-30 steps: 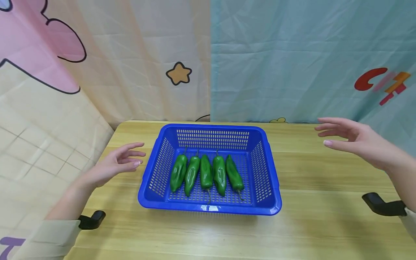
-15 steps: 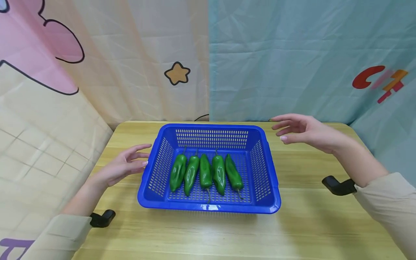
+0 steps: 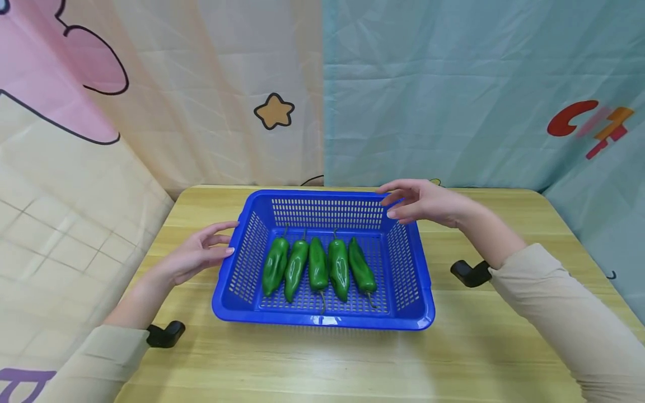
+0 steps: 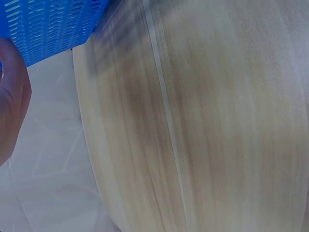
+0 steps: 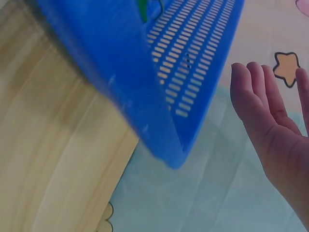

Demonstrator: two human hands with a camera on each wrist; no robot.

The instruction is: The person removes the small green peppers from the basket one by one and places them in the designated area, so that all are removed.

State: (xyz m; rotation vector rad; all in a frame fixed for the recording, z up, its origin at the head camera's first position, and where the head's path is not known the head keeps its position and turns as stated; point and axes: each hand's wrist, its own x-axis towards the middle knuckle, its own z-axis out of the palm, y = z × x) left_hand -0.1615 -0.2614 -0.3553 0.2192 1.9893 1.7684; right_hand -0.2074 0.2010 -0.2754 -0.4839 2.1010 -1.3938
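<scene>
L hand (image 3: 199, 254), fingers relaxed w/ thumb apart & gripping nothing, is at left side of blue basket (image 3: 272, 318), contact unclear, while R hand (image 3: 428, 202), likewise loose & holding nothing, hovers by far right corner, & 5 green peppers (image 3: 318, 263) lie in basket on wood table (image 3: 322, 364).

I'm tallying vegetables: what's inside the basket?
Five green peppers lie in a row at the bottom of the basket. Its bottom directly beneath them is covered and can't be seen.
</scene>
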